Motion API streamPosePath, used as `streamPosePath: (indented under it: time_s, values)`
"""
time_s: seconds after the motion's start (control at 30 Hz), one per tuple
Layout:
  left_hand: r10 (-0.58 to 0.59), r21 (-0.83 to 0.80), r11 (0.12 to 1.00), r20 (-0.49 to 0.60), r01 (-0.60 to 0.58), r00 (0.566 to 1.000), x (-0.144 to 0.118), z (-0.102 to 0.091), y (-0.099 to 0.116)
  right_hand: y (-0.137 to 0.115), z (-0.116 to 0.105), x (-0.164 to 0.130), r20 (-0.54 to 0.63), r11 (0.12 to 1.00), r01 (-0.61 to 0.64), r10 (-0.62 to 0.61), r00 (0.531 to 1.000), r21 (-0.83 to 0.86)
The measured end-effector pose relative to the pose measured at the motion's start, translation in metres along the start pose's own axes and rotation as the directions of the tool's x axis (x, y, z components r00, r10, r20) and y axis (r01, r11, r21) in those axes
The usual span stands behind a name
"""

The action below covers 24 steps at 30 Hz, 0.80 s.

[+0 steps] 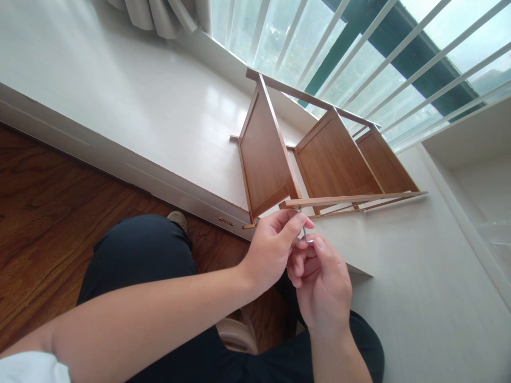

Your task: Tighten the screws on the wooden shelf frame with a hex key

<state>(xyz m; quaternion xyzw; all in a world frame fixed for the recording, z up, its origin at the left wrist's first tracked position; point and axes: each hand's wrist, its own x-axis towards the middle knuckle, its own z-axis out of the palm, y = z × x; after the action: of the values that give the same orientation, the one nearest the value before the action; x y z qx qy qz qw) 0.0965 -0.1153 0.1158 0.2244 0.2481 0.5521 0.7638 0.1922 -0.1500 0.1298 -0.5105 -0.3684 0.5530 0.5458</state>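
A wooden shelf rack (331,154) with three brown panels lies on its side on a white ledge. My left hand (267,250) is closed at the rack's near rail (339,201), thumb and fingers pinching around the upper shaft of a thin metal hex key (306,234). The key's top end meets the underside of that rail; whatever it sits in there is hidden. Just below, my right hand (323,276) pinches the short bent end of the key between thumb and forefinger, its other fingers curled.
The white ledge (171,122) runs along a barred window (319,48), with a grey curtain (155,16) at the upper left. Below lies a dark wood floor (48,213). My knee (139,255) is beside the ledge front, and a pale curved object (237,335) sits between my legs.
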Motion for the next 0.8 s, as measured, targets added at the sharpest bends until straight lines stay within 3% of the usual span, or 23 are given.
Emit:
streamPosePath:
  time_s: [0.27, 0.5, 0.8]
  values:
    - [0.001, 0.038, 0.999, -0.025, 0.0, 1.0, -0.0012, 0.0002, -0.0003, 0.0022, -0.0009, -0.0017, -0.009, 0.998, 0.028, -0.029, 1.0, -0.047]
    - [-0.014, -0.026, 1.0, 0.028, 0.015, 1.0, -0.0017, 0.0013, -0.0005, 0.0047, -0.0051, -0.0035, -0.039, 0.987, 0.096, -0.102, 0.994, -0.13]
    - [0.032, -0.011, 0.999, 0.006, -0.032, 0.999, -0.0008, 0.0, -0.0008, 0.0093, -0.0064, -0.0055, -0.05, 0.887, 0.306, -0.342, 0.938, -0.345]
